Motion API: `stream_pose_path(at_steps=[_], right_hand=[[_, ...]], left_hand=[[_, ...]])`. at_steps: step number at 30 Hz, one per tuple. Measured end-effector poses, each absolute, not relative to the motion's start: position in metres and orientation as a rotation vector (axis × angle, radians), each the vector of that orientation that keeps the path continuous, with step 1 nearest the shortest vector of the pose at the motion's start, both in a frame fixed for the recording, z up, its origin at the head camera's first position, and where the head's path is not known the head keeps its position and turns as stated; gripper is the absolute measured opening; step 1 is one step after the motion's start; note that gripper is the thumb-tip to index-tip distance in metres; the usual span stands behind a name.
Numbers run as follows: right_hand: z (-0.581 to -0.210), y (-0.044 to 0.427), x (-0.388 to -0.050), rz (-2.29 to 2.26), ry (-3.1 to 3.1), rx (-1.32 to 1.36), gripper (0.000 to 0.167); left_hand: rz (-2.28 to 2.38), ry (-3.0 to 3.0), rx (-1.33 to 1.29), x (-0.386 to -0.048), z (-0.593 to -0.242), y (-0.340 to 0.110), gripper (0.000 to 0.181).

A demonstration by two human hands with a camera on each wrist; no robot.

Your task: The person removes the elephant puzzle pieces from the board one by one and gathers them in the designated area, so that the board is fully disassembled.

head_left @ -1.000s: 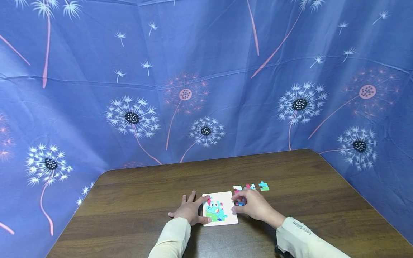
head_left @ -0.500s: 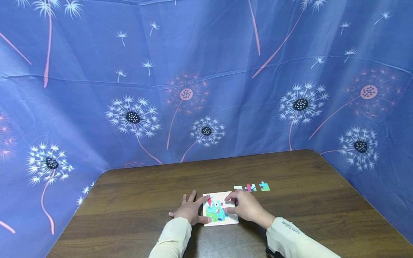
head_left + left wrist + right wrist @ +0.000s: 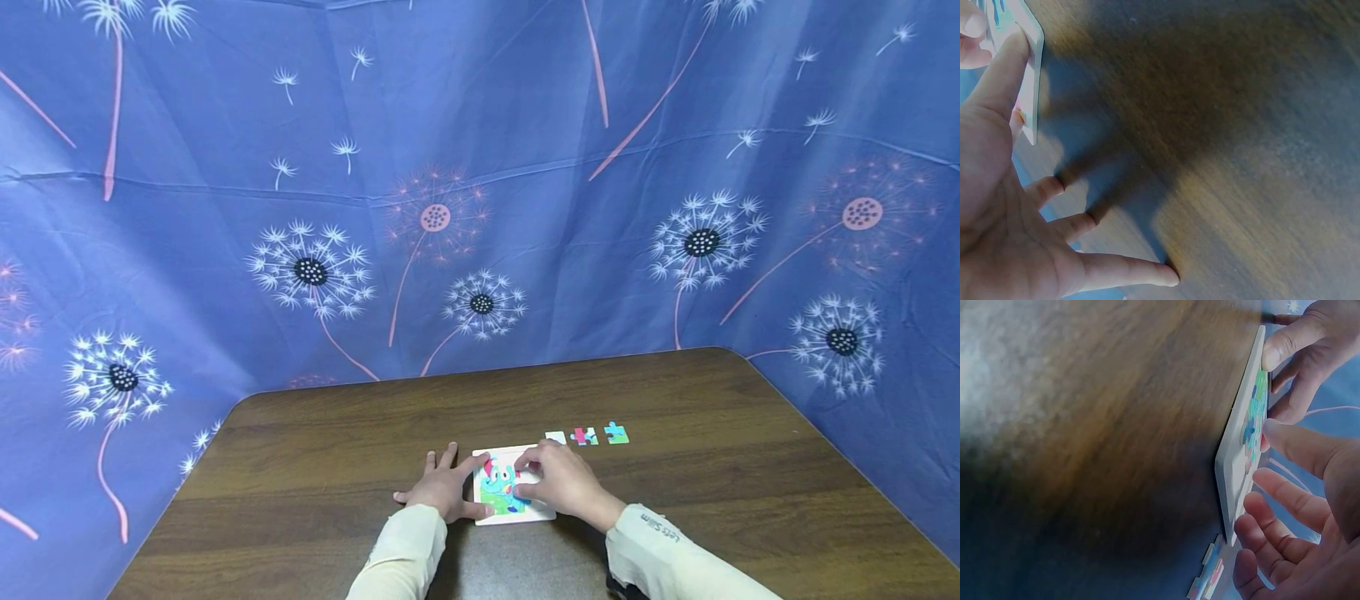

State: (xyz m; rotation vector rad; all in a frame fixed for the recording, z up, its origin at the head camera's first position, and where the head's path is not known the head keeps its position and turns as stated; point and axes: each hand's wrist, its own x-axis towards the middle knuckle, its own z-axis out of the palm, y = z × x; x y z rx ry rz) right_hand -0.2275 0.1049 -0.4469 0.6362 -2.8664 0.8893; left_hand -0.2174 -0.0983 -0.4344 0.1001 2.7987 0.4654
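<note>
A white-framed puzzle board (image 3: 513, 520) with a blue cartoon figure on green lies between both hands. My left hand (image 3: 441, 490) holds its left side, thumb and index finger on the frame and the other fingers spread on the table. Over the board's right part, my right hand (image 3: 570, 485) curls its thumb and index finger about a small piece, mostly hidden. In the right wrist view, a bit of red (image 3: 1265, 444) shows by the thumb (image 3: 1300, 445), above the board (image 3: 1232, 472). The left wrist view shows the left palm (image 3: 1004, 231) and the board's edge (image 3: 1036, 69).
Loose puzzle pieces lie behind and right of the board: a partly covered white one (image 3: 555, 436), a red and white one (image 3: 583, 436) and a blue and green one (image 3: 617, 432). The brown table (image 3: 337, 450) ends at a blue dandelion-print curtain (image 3: 555, 250).
My right hand has moved left from the board's right edge to over the picture. The left hand and board have stayed in place.
</note>
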Motion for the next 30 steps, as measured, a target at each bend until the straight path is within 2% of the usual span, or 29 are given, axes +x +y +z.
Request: stream_pose_path(at_steps=[14, 30], right_hand=[[-0.4486, 0.1006, -0.2294, 0.734, -2.871, 0.684, 0.031], [-0.4469, 0.0974, -0.232, 0.819, -2.909, 0.655, 0.03]], left_hand=[[0.434, 2.787, 0.086, -0.2126, -0.425, -0.0967, 0.077], [0.439, 2.781, 0.09, -0.2142, -0.4262, -0.0973, 0.077]])
